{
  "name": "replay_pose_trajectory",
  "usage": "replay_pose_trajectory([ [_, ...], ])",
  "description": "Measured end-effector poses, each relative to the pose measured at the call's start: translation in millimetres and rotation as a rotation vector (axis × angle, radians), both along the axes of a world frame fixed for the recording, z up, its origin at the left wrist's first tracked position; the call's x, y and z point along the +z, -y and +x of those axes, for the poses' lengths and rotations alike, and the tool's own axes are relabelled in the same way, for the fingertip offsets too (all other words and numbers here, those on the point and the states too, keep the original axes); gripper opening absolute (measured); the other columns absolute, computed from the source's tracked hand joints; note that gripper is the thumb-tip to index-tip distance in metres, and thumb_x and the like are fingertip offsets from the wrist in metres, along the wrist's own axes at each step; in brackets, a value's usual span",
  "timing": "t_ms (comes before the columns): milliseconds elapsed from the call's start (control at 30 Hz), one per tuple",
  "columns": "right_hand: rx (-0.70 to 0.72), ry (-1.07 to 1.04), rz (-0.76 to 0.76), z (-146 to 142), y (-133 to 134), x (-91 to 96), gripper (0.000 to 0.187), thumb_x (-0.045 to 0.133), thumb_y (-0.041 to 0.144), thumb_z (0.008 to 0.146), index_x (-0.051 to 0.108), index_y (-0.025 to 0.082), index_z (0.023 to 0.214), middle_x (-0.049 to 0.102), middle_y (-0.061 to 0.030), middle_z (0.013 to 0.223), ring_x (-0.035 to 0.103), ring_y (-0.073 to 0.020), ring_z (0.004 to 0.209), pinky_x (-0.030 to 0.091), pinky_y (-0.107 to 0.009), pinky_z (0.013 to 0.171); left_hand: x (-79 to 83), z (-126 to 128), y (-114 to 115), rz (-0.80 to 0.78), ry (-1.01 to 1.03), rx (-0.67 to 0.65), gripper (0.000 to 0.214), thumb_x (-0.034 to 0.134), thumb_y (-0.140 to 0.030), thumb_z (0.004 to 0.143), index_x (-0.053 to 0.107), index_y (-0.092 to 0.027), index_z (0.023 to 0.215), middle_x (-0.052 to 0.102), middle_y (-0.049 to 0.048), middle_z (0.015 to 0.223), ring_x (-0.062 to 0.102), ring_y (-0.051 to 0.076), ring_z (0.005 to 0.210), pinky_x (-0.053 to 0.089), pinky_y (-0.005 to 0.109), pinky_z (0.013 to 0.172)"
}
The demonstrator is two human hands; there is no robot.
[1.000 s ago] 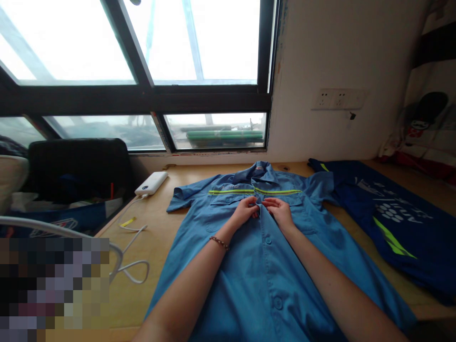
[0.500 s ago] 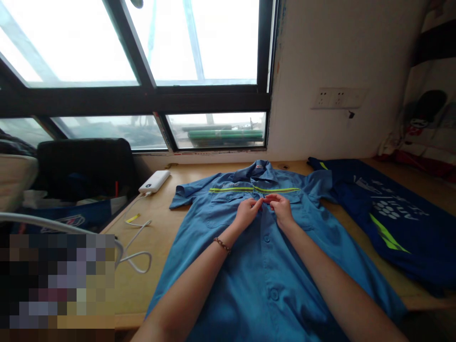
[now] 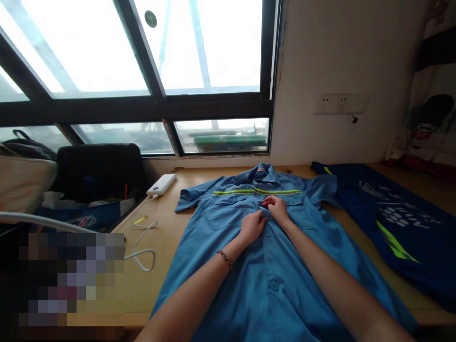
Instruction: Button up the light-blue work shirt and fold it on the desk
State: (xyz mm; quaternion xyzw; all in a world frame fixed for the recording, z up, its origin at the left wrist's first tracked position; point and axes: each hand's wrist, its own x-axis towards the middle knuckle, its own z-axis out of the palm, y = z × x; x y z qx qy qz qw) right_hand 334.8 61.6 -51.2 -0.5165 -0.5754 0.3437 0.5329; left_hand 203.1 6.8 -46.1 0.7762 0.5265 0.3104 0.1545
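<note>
A light blue short-sleeved work shirt point(image 3: 228, 266) with a yellow-green chest stripe lies face up and spread flat on the wooden table point(image 3: 167, 237), collar toward the window. Both of my hands rest on its button placket at chest height. My left hand point(image 3: 252, 226), a bead bracelet on its wrist, has its fingers curled and pinching the placket fabric. My right hand point(image 3: 277, 209) sits a little farther up, fingers bent and pinched on the same front edge just below the stripe.
A dark blue garment point(image 3: 395, 223) with white print lies to the right on the table. A white power bank point(image 3: 162, 184) with a looping white cable point(image 3: 144, 237) lies at the left. A black bag point(image 3: 99, 171) stands by the window; wall sockets point(image 3: 338, 103) are behind.
My left hand has slid a little down the placket toward me, away from my right hand. The view has shifted slightly to the left and up.
</note>
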Motion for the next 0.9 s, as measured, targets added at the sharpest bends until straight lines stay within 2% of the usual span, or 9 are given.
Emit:
replay_pose_trajectory([
  [100, -0.004, -0.005, 0.002, 7.1, -20.5, -1.9, 0.031, 0.039, 0.007, 0.051, 0.061, 0.017, 0.071, 0.065, 0.0009, 0.063, 0.062, -0.0154, 0.064, 0.047, -0.029, 0.071, 1.8, -0.3, -17.5, -0.012, 0.118, -0.020, 0.023, 0.049, -0.034, 0.077, 0.048, -0.017, 0.061, 0.048, 0.0000, 0.056, 0.041, 0.012, 0.052, 0.023, 0.024, 0.050],
  [167, -0.014, -0.016, 0.001, 13.2, -35.8, -2.5, 0.031, 0.039, 0.007, 0.051, 0.061, 0.017, 0.070, 0.065, 0.0007, 0.062, 0.062, -0.0158, 0.064, 0.047, -0.030, 0.071, 3.9, -2.2, -24.8, -0.060, 0.234, -0.085, 0.023, 0.050, -0.036, 0.077, 0.048, -0.017, 0.063, 0.044, -0.0020, 0.053, 0.039, 0.011, 0.050, 0.024, 0.022, 0.049],
  [267, -0.029, -0.039, -0.001, 21.6, -56.8, -2.3, 0.030, 0.040, 0.008, 0.050, 0.061, 0.017, 0.069, 0.065, 0.0002, 0.062, 0.062, -0.0166, 0.065, 0.047, -0.030, 0.071, 8.6, -7.0, -28.9, -0.272, 0.374, -0.257, 0.025, 0.051, -0.041, 0.076, 0.050, -0.017, 0.079, 0.042, -0.0054, 0.049, 0.037, 0.009, 0.044, 0.026, 0.021, 0.046],
  [333, -0.031, -0.061, -0.002, 25.0, -66.9, -2.1, 0.029, 0.041, 0.009, 0.050, 0.061, 0.017, 0.068, 0.065, -0.0001, 0.061, 0.062, -0.0170, 0.065, 0.046, -0.030, 0.071, 11.5, -10.5, -29.7, -0.395, 0.406, -0.380, 0.030, 0.056, -0.043, 0.071, 0.049, -0.016, 0.083, 0.040, -0.0069, 0.050, 0.035, 0.008, 0.043, 0.025, 0.020, 0.044],
  [433, -0.017, -0.110, -0.003, 27.1, -73.5, -1.7, 0.028, 0.042, 0.010, 0.049, 0.061, 0.016, 0.068, 0.065, -0.0011, 0.061, 0.062, -0.0176, 0.066, 0.046, -0.031, 0.071, 12.3, -14.3, -34.3, -0.353, 0.341, -0.488, 0.030, 0.065, -0.039, 0.063, 0.046, -0.015, 0.066, 0.039, -0.0062, 0.054, 0.034, 0.007, 0.049, 0.026, 0.019, 0.046],
  [500, -0.002, -0.158, -0.004, 27.9, -72.3, -0.6, 0.029, 0.042, 0.011, 0.049, 0.061, 0.015, 0.070, 0.066, -0.0025, 0.065, 0.062, -0.0186, 0.069, 0.046, -0.030, 0.068, 9.7, -15.4, -41.5, -0.259, 0.304, -0.483, 0.031, 0.064, -0.035, 0.064, 0.041, -0.015, 0.057, 0.037, -0.0056, 0.055, 0.033, 0.007, 0.052, 0.026, 0.019, 0.048],
  [667, -0.027, -0.306, -0.008, 26.2, -47.7, 8.3, 0.031, 0.049, 0.017, 0.053, 0.059, 0.014, 0.082, 0.067, -0.0067, 0.081, 0.061, -0.0206, 0.081, 0.044, -0.025, 0.059, 0.5, -13.9, -62.3, -0.101, 0.287, -0.396, 0.025, 0.060, -0.027, 0.068, 0.041, -0.015, 0.058, 0.037, -0.0056, 0.055, 0.032, 0.007, 0.052, 0.026, 0.020, 0.049],
  [800, -0.049, -0.408, -0.013, 12.5, -2.4, 19.9, 0.029, 0.055, 0.019, 0.056, 0.058, 0.015, 0.084, 0.067, -0.0074, 0.082, 0.062, -0.0201, 0.081, 0.045, -0.025, 0.060, -2.0, -11.2, -66.3, -0.053, 0.242, -0.363, 0.018, 0.058, -0.024, 0.069, 0.044, -0.015, 0.061, 0.041, -0.0048, 0.056, 0.035, 0.008, 0.053, 0.026, 0.020, 0.049],
  [900, 0.055, -0.445, -0.007, 0.7, 33.3, 22.7, 0.026, 0.056, 0.019, 0.059, 0.058, 0.015, 0.085, 0.067, -0.0066, 0.082, 0.061, -0.0195, 0.082, 0.045, -0.025, 0.061, -3.4, -8.8, -64.1, -0.020, 0.218, -0.300, 0.014, 0.055, -0.022, 0.070, 0.046, -0.014, 0.063, 0.043, -0.0040, 0.057, 0.037, 0.008, 0.053, 0.025, 0.020, 0.049],
])
